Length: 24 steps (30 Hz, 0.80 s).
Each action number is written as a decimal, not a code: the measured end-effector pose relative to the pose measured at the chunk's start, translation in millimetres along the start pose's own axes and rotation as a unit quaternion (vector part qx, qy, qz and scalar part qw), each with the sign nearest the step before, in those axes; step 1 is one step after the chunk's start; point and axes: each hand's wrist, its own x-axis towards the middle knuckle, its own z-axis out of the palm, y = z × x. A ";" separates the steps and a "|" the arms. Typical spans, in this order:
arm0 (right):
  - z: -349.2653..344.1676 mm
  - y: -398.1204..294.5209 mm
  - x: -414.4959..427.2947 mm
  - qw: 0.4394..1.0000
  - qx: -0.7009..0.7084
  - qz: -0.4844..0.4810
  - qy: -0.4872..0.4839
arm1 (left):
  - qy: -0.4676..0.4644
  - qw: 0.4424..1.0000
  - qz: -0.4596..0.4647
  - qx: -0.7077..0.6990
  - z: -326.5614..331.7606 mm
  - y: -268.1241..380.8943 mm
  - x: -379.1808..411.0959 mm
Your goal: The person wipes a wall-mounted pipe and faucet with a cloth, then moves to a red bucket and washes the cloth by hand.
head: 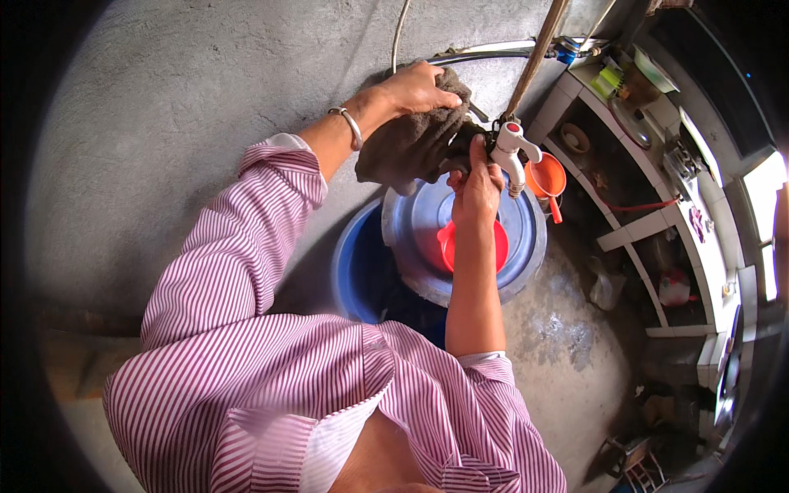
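My left hand (416,89), with a metal bangle on its wrist, grips the upper part of a dark brown cloth (404,148) against the grey wall. The cloth hangs down in folds. Close beside a white plastic tap (509,154) with a red button, my right hand (478,191) pinches the cloth's dark right end between thumb and fingers. Below it, a red plastic dipper (453,246) rests on a round blue lid (407,246), partly hidden by my right forearm. The lid partly covers a blue barrel (348,271) with a dark interior.
An orange dipper (545,175) is right of the tap. A wooden pole (536,55) rises behind the tap, and a black pipe (481,57) runs along the wall. White-tiled shelving (641,228) curves along the right, bearing several kitchen items. A small stool-like frame (641,462) stands lower right.
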 end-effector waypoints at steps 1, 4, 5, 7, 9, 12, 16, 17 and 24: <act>-0.8 1.2 1.0 1.000 0.002 -0.005 -0.003 | 0.019 1.000 -0.020 0.013 1.4 3.0 -2.0; -3.3 3.4 2.5 1.000 0.000 -0.011 -0.005 | 0.007 0.999 -0.014 -0.035 -2.6 -6.7 -1.8; -2.5 2.7 0.5 1.000 -0.004 -0.005 -0.002 | -0.009 0.998 0.000 -0.065 -4.3 -11.8 -0.7; -0.5 -0.5 -0.3 1.000 -0.006 0.000 0.008 | 0.002 1.000 0.020 0.015 -1.1 7.8 -8.8; 2.1 -2.6 -2.7 1.000 -0.003 0.004 0.014 | 0.024 0.982 0.043 0.180 0.6 26.2 -12.9; 0.1 -0.3 -1.1 1.000 0.005 0.000 0.002 | 0.002 0.998 0.027 0.058 -0.3 10.1 -6.4; -0.4 1.4 -1.3 1.000 0.001 -0.001 -0.003 | 0.013 0.998 0.033 0.044 -2.2 -6.7 -4.1; -1.3 2.1 -1.0 1.000 0.000 0.000 -0.009 | 0.021 0.997 0.043 0.061 -2.1 -9.0 -2.8; 0.8 -1.4 -4.1 1.000 -0.009 0.010 -0.001 | 0.030 0.998 0.024 0.046 -3.7 2.1 -18.8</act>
